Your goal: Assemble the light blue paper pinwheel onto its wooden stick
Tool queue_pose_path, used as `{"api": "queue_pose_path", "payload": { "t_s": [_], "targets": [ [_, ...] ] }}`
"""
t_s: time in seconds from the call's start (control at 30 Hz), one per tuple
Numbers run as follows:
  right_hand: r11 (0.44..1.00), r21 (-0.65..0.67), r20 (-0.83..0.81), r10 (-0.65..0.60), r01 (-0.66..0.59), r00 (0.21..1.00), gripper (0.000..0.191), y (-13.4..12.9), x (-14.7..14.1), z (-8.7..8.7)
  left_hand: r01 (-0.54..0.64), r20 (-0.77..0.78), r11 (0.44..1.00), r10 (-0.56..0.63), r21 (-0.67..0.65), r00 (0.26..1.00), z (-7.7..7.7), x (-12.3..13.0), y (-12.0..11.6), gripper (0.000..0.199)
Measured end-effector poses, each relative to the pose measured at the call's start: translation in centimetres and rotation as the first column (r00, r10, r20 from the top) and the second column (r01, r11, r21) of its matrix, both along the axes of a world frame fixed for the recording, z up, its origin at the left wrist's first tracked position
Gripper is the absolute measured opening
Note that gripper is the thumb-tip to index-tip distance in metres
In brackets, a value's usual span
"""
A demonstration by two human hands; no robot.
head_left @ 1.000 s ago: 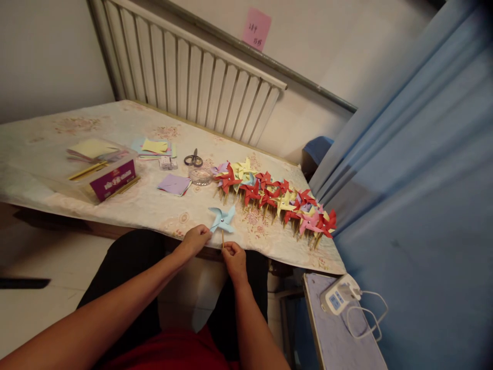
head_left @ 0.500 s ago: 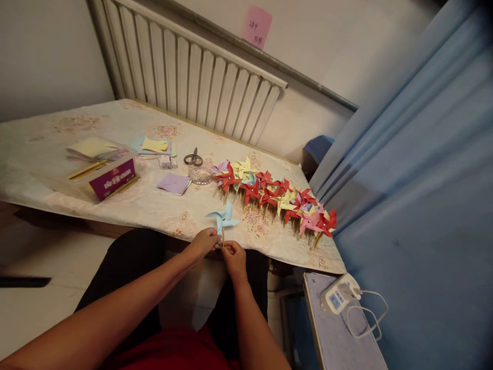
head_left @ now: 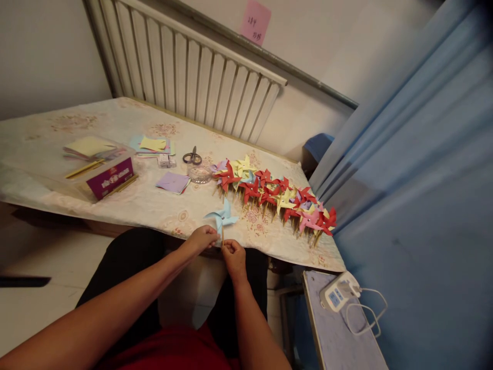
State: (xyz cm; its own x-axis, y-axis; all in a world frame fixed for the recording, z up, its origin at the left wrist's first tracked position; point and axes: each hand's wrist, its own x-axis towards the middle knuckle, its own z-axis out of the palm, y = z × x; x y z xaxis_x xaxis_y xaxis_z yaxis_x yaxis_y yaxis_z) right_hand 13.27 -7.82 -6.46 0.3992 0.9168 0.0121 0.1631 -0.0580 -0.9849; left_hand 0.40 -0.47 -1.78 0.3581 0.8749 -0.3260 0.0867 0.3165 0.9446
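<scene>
In the head view, a pale blue paper pinwheel with four blades (head_left: 222, 218) stands upright on a thin yellowish stick (head_left: 223, 234), held just above the near edge of a table with a cream floral cloth (head_left: 146, 213). The bare right hand (head_left: 234, 258) pinches the stick low down, thumb and fingertips closed on it. The bare left hand (head_left: 204, 238) is bent inward beside the stick, its fingertips at the lowest blade; whether they grip the blade or only touch it, I cannot tell.

Beyond the hands and to the right, a dense cluster of red, yellow, pink, purple and blue paper pinwheels on sticks (head_left: 285, 199) stretches across the table. To the left of the cluster sits a clear, patterned round dish (head_left: 201, 178), with dark-handled scissors (head_left: 192, 157) just behind it. Nearby lie a stack of paper squares with purple on top (head_left: 173, 182), small white boxes (head_left: 166, 161) and a pile of yellow and blue paper sheets (head_left: 153, 144). Farther left is a clear plastic container with a purple printed panel (head_left: 111, 179), holding coloured paper and yellow sticks.
</scene>
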Motion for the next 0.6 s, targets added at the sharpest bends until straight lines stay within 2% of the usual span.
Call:
{"api": "queue_pose_path", "payload": {
  "t_s": [0.2,0.6],
  "targets": [
    [1.0,-0.001,-0.016,0.002,-0.002,1.0,0.015,-0.08,-0.16,0.2,-0.057,0.102,0.998,0.059,-0.02,0.993,0.95,-0.5,0.19,0.037],
    [1.0,-0.01,-0.004,0.023,-0.023,1.0,0.016,-0.16,-0.29,0.35,-0.052,0.175,0.994,0.068,-0.094,0.982,0.87,0.14,0.25,0.039]
  ]
}}
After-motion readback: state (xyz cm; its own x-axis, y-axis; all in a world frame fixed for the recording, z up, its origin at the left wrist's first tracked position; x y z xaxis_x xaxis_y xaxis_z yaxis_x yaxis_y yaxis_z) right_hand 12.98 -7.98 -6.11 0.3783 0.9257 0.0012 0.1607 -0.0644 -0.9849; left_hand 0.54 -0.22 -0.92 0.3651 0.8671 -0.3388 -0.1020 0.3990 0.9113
